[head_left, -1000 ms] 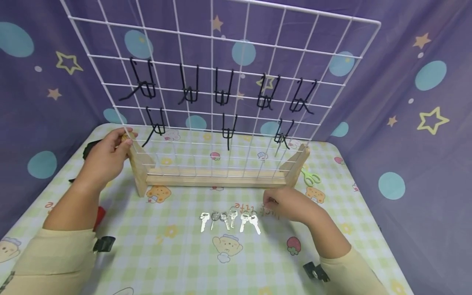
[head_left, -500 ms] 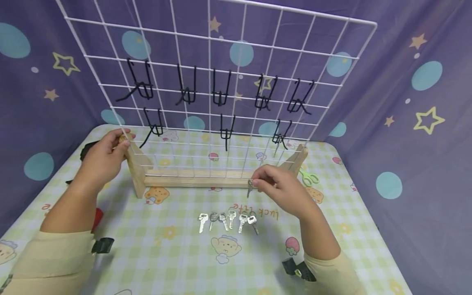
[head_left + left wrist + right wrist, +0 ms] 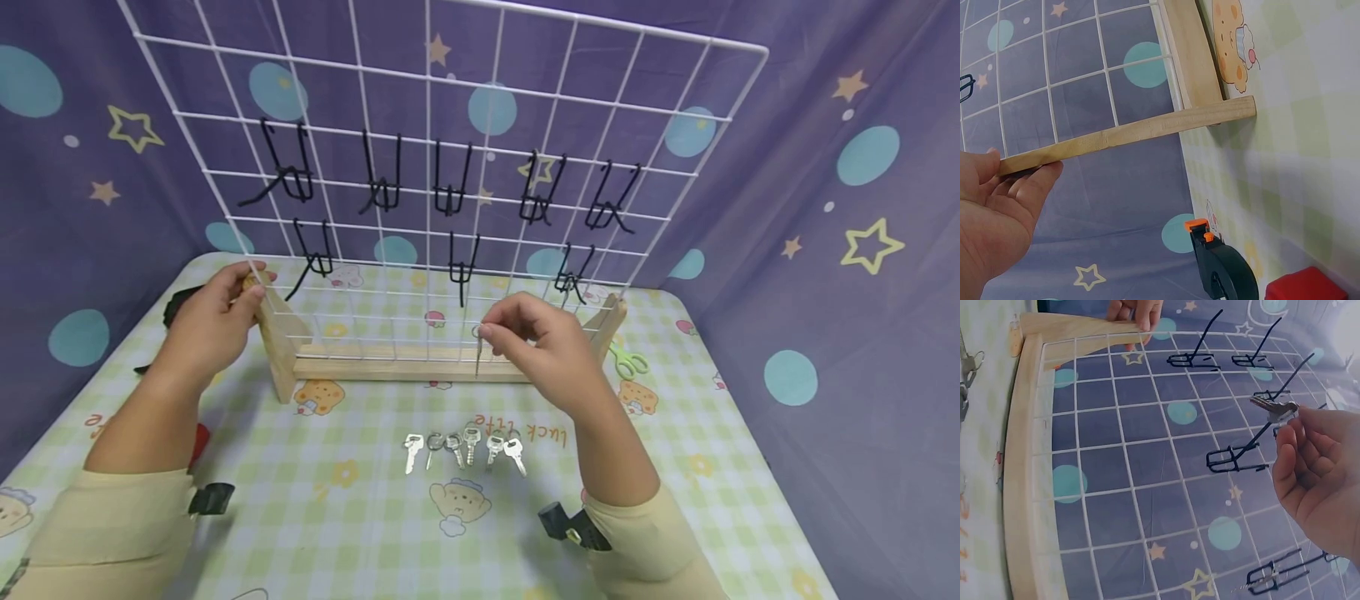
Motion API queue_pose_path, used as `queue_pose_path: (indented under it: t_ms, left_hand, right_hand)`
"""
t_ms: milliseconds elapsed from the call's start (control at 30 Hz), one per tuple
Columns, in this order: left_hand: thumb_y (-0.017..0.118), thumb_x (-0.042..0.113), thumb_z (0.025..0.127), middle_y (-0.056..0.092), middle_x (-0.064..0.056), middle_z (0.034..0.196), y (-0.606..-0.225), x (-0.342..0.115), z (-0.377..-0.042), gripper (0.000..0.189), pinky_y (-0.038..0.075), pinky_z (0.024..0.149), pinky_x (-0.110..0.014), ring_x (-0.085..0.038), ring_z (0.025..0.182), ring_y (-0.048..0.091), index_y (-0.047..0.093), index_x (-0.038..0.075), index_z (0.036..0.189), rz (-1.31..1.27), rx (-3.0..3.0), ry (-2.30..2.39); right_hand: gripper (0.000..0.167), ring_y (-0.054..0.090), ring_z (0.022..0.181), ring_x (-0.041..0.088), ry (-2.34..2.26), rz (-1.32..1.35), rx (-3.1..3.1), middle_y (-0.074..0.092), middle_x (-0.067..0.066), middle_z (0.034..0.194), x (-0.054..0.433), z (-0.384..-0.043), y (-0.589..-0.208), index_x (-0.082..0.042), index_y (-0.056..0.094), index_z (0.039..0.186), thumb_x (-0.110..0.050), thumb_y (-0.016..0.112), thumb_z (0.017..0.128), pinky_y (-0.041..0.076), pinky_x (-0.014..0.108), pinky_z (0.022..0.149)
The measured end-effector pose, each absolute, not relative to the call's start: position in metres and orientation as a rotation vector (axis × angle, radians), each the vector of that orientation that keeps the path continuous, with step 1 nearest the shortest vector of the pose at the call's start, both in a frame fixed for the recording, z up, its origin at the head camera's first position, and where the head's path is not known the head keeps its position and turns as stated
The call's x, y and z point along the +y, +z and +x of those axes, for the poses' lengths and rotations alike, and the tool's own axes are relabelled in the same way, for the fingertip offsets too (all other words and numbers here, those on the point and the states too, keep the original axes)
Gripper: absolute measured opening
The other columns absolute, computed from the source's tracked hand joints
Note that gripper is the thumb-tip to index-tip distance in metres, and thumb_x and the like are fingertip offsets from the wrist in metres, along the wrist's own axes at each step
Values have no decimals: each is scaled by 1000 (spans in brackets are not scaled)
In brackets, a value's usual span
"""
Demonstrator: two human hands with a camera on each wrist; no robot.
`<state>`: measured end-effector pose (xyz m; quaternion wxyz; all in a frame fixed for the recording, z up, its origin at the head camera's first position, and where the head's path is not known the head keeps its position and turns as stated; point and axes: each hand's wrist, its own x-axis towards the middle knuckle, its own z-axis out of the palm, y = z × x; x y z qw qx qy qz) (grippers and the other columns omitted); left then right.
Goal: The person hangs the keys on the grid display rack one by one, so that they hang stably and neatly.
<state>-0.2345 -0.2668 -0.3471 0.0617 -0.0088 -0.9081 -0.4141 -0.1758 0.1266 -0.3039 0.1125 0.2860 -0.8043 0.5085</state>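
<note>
A white wire grid (image 3: 428, 79) stands tilted in a wooden frame, with several black hooks (image 3: 462, 272) in two rows. My left hand (image 3: 206, 321) grips the top of the frame's left wooden side (image 3: 1147, 130), thumb on one face and fingers on the other. My right hand (image 3: 551, 354) pinches a silver key (image 3: 1279, 411) by its ring end. In the head view that key hangs down in front of the grid's lower part, below the middle lower hook and apart from it. On the right lower hook hangs another key (image 3: 566, 293), partly behind my right hand.
Several silver keys (image 3: 471, 442) lie in a row on the checked tablecloth (image 3: 337, 533). Green scissors (image 3: 628, 362) lie by the frame's right side. To the left are a dark tape dispenser (image 3: 1225, 265) with orange parts and a red object (image 3: 1307, 286).
My right hand has lifted a key off the table and carried it up and leftward to the grid's lower middle. The left hand keeps its grip on the frame.
</note>
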Motion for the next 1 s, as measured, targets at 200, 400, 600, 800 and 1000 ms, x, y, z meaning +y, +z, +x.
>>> queue_pose_path:
  t_ms: [200, 400, 600, 800, 1000]
  left_hand:
    - [27, 47, 105, 42, -10, 153, -348, -266, -235, 59, 49, 102, -54, -33, 129, 50, 28, 14, 154, -26, -2750, -1235]
    - [26, 48, 105, 41, -10, 154, -347, -266, -235, 60, 49, 103, -54, -32, 130, 49, 27, 14, 154, -15, -2745, -1245]
    - [27, 46, 106, 42, -13, 152, -347, -266, -235, 58, 49, 103, -55, -35, 130, 49, 28, 13, 154, -41, -2734, -1244]
    - [27, 46, 106, 43, -13, 152, -347, -266, -235, 58, 49, 102, -56, -35, 129, 50, 29, 14, 154, -15, -2743, -1229]
    - [27, 48, 105, 42, -13, 152, -347, -266, -234, 59, 48, 103, -57, -35, 129, 49, 28, 14, 154, -9, -2738, -1240]
  right_hand:
    - [8, 60, 70, 16, 1532, 787, -2338, 65, 1, 83, 118, -179, -293, -11, 66, 98, -18, 66, 96, 53, 26, 56]
    - [9, 63, 73, 18, 1557, 746, -2373, 66, 1, 86, 112, -183, -288, -12, 67, 100, -20, 65, 97, 57, 28, 60]
    - [9, 62, 74, 16, 1513, 708, -2441, 67, 0, 87, 109, -191, -289, -15, 67, 100, -23, 64, 97, 55, 28, 58]
    - [10, 64, 75, 15, 1435, 633, -2520, 68, -3, 88, 105, -200, -291, -18, 66, 100, -27, 63, 97, 57, 30, 63]
    - [12, 67, 75, 17, 1386, 569, -2546, 69, -6, 89, 102, -213, -296, -18, 65, 101, -29, 61, 98, 59, 30, 67]
